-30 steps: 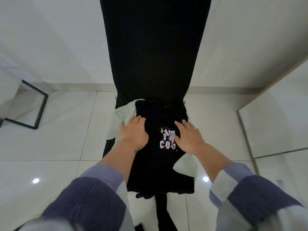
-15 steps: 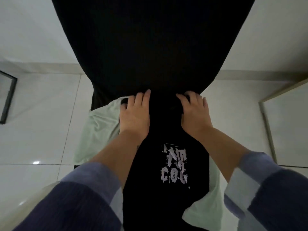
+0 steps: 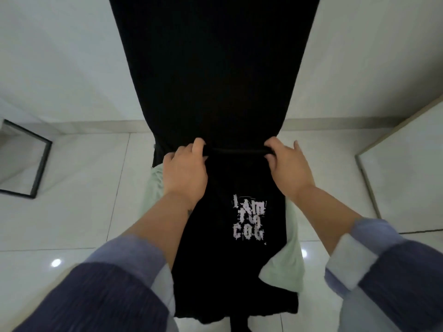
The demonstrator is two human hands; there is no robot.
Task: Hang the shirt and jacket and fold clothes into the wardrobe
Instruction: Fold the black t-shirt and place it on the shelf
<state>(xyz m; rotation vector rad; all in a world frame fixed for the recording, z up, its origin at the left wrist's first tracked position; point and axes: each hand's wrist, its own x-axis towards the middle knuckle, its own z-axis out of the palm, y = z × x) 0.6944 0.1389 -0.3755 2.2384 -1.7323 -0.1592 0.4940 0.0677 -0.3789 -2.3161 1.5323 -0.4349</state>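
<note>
Both hands clamped on the far edge of the black printed T-shirt: left hand at 10 o'clock of the garment, fingers curled over the hem, thumb tucked under; right hand at 2 o'clock, fingers hooked round the same edge, index lifted a little. Edge pulled taut between the two fists, raised slightly off the surface.

Shirt lying lengthwise over a narrow black-draped surface running off toward 12 o'clock; white lettering facing up, right of centre, toward 4 o'clock from the left hand. Sides already turned in, judging by the narrow strip shape. Near hem hanging toward 6 o'clock.

Pale green garment under the black one, poking out at 9 o'clock beside the left wrist and at 4 o'clock below the print. Unfolded, crumpled.

Progress, as a judgement: fold of the black shirt mid-way, long fold likely next, far edge to be brought toward 6 o'clock. Green piece not yet folded. No hanger, no jacket in view; hanging steps impossible to rate from here. White panel edge at 3 o'clock possibly the wardrobe, cannot tell. Nothing visibly stowed.

Black-framed panel leaning at 9 o'clock on the white tiled floor.
</note>
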